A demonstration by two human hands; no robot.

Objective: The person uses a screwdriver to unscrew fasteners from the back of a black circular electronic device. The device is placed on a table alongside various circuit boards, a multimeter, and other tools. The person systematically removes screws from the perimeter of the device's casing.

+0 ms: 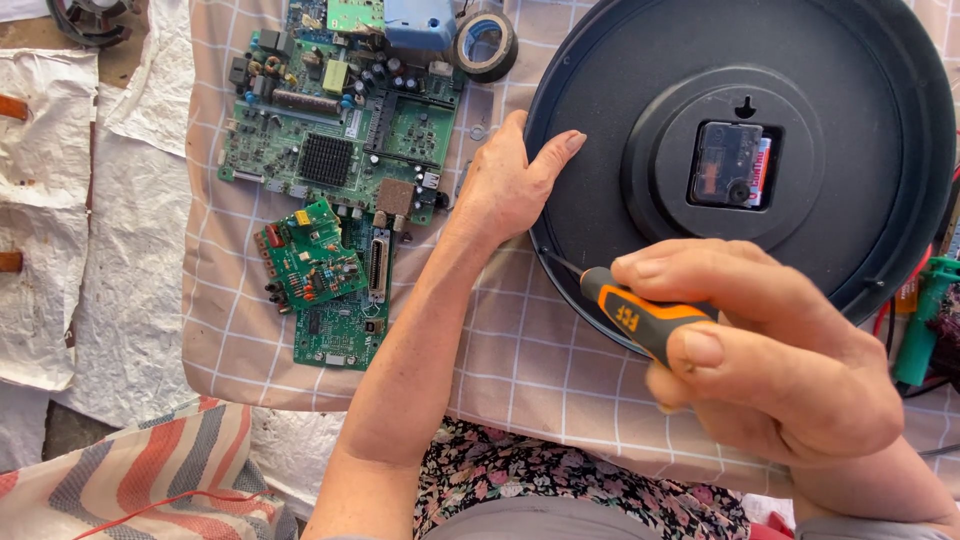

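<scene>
1. Fingers of the right hand (775, 355) curl tightly round a screwdriver (640, 318) with a rubbery orange-and-black handle; its thin metal shaft points up-left and meets the lower-left rim of the clock.
2. Left hand (510, 185) lies flat against that rim's left side, thumb stretched over the smooth plastic, steadying rather than clasping it.
3. Round black wall clock (640, 110) rests face down on a pale checked cloth (520, 350); a raised circular hub carries a square movement box (728, 165) at its centre.
4. Green circuit boards (340, 130), studded with chips, a ribbed heat sink and connectors, lie left of the left hand.
5. Black tape roll (487, 45) sits beyond the boards, near the clock's top-left edge.
</scene>
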